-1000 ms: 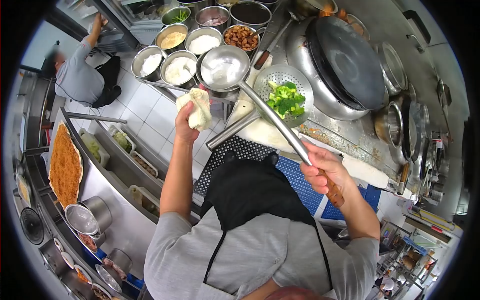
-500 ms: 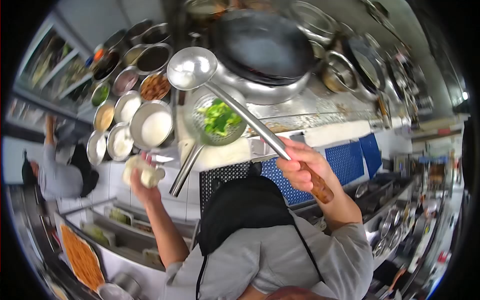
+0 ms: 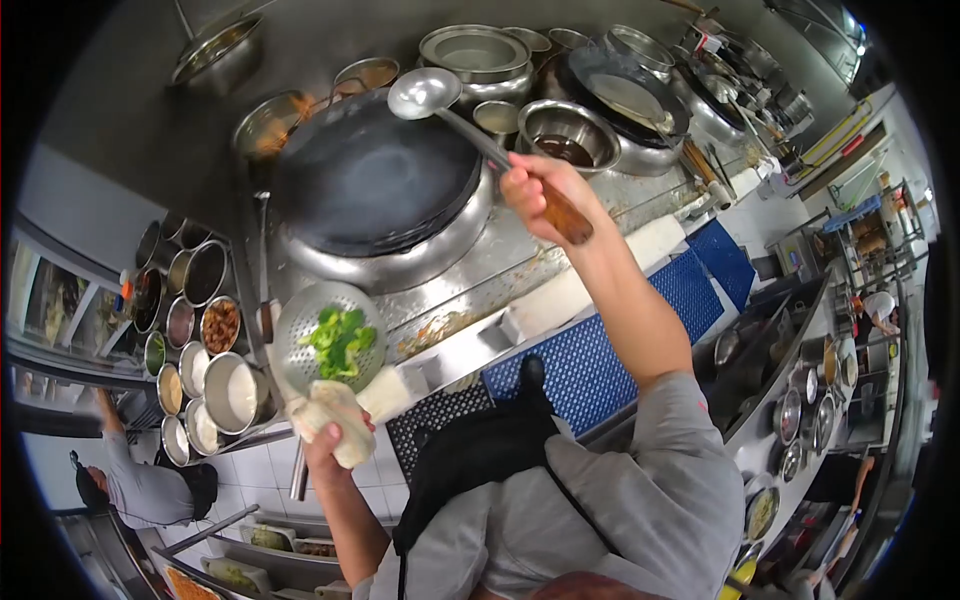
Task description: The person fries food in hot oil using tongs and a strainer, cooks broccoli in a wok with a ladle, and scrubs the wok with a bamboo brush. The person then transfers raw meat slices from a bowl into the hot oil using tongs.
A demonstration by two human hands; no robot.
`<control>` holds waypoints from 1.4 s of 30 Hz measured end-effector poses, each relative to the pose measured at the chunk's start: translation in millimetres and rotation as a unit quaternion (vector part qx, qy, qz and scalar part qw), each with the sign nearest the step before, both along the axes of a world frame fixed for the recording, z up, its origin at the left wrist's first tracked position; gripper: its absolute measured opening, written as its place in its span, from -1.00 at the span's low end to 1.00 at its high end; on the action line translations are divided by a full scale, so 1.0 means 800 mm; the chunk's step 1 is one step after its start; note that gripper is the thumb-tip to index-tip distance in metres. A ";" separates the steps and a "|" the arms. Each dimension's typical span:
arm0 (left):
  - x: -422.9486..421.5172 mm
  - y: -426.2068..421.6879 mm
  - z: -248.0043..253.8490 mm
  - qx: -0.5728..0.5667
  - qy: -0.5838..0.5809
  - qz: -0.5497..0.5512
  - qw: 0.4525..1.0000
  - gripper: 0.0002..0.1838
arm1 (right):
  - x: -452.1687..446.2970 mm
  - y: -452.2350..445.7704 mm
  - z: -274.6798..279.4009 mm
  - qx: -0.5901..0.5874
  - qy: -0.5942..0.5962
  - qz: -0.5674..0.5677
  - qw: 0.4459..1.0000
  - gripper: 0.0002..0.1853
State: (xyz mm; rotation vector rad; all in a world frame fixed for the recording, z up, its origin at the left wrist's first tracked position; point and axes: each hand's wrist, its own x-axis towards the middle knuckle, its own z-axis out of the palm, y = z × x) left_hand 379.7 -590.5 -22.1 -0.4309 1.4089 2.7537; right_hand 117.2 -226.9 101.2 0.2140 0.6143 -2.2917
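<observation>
My right hand [image 3: 545, 195] is closed around the wooden-ended handle of a metal ladle [image 3: 425, 93]. The ladle's bowl hangs above the far right rim of a dark wok [image 3: 380, 185], which sits on a steel burner ring. In my left hand [image 3: 325, 460] is a bunched, off-white cloth [image 3: 338, 412]. That cloth overlaps the lower edge of a perforated strainer [image 3: 296, 335] holding green broccoli [image 3: 340, 340]. The strainer's metal handle [image 3: 298, 478] shows below the cloth; whether my left hand touches it is hidden.
Several seasoning containers [image 3: 232, 390] stand at the left. Right of the wok are a steel bowl with dark liquid [image 3: 565, 148] and another wok [image 3: 625, 95]. White cloths [image 3: 620, 255] line the stove's front edge. Another person [image 3: 160, 490] is at the far left.
The view has swung, bringing more of the stove into sight. My right hand has carried the ladle forward over the wok's far side. My left hand has brought the cloth to the strainer's edge.
</observation>
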 end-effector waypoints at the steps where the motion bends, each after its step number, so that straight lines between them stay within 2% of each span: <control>1: -0.008 0.029 0.001 -0.001 -0.008 -0.015 1.000 -0.23 | -0.029 0.017 0.010 0.019 -0.005 -0.012 1.000 -0.77; 4: -0.025 0.110 0.000 -0.019 -0.054 -0.008 0.998 -0.23 | -0.132 0.071 0.013 0.072 0.039 -0.044 0.996 -0.77; 8: -0.039 0.204 0.007 0.001 -0.094 0.011 0.996 -0.23 | -0.270 0.133 -0.003 0.088 0.061 -0.023 0.994 -0.78; 12: -0.036 0.258 -0.003 0.000 -0.095 0.063 0.993 -0.24 | -0.345 0.164 -0.004 0.180 0.108 -0.072 0.975 -0.77; 13: -0.035 0.268 -0.004 0.012 -0.097 0.076 0.992 -0.24 | -0.365 0.174 -0.007 0.174 0.092 -0.054 0.979 -0.83; 16: -0.030 0.286 0.006 -0.006 -0.137 0.112 0.984 -0.22 | -0.396 0.187 -0.019 0.226 0.114 -0.044 0.967 -0.85; 20: -0.039 0.282 0.001 -0.021 -0.130 0.105 0.986 -0.19 | -0.401 0.192 -0.024 0.341 0.164 -0.035 0.925 -0.85; 21: -0.047 0.281 0.002 -0.023 -0.125 0.099 0.987 -0.19 | -0.402 0.194 -0.022 0.331 0.163 -0.025 0.929 -0.84; 24: -0.076 0.277 0.009 -0.005 -0.103 0.064 0.993 -0.21 | -0.389 0.195 -0.017 0.290 0.142 0.000 0.947 -0.81; 28: -0.133 0.271 0.006 0.075 -0.059 -0.001 0.995 -0.30 | -0.301 0.183 0.024 0.229 0.106 -0.011 0.967 -0.80; 30: -0.189 0.276 0.014 0.159 0.077 -0.108 0.978 -0.31 | -0.246 0.170 0.037 0.229 0.118 -0.033 0.966 -0.84; 31: -0.212 0.293 0.041 0.166 0.052 -0.069 0.982 -0.30 | -0.231 0.166 0.025 0.217 0.106 -0.045 0.969 -0.88; 33: -0.269 0.317 0.070 0.213 0.028 -0.052 0.975 -0.27 | -0.166 0.147 0.023 0.123 0.075 -0.056 0.988 -0.87; 34: -0.298 0.324 0.072 0.253 0.024 -0.060 0.965 -0.25 | -0.156 0.147 0.003 0.000 0.004 0.038 0.999 -0.89; 36: -0.341 0.341 0.090 0.271 0.038 -0.128 0.953 -0.24 | -0.103 0.118 -0.010 0.064 0.039 -0.030 0.997 -0.84; 37: -0.359 0.347 0.097 0.266 0.114 -0.230 0.929 -0.25 | -0.079 0.107 -0.025 0.044 0.061 -0.024 0.997 -0.83; 38: -0.400 0.319 0.039 0.336 0.126 -0.292 0.887 -0.29 | -0.063 0.098 -0.034 -0.022 0.003 0.008 1.000 -0.84; 40: -0.375 0.363 0.119 0.235 0.018 -0.155 0.960 -0.35 | -0.031 0.088 -0.054 -0.024 0.014 -0.029 0.999 -0.82; 41: -0.385 0.359 0.110 0.186 0.027 -0.124 0.974 -0.42 | -0.018 0.087 -0.060 -0.028 0.017 -0.038 0.999 -0.80; 42: -0.392 0.349 0.098 0.166 0.021 -0.145 0.975 -0.54 | -0.002 0.088 -0.060 0.022 0.058 -0.046 0.997 -0.79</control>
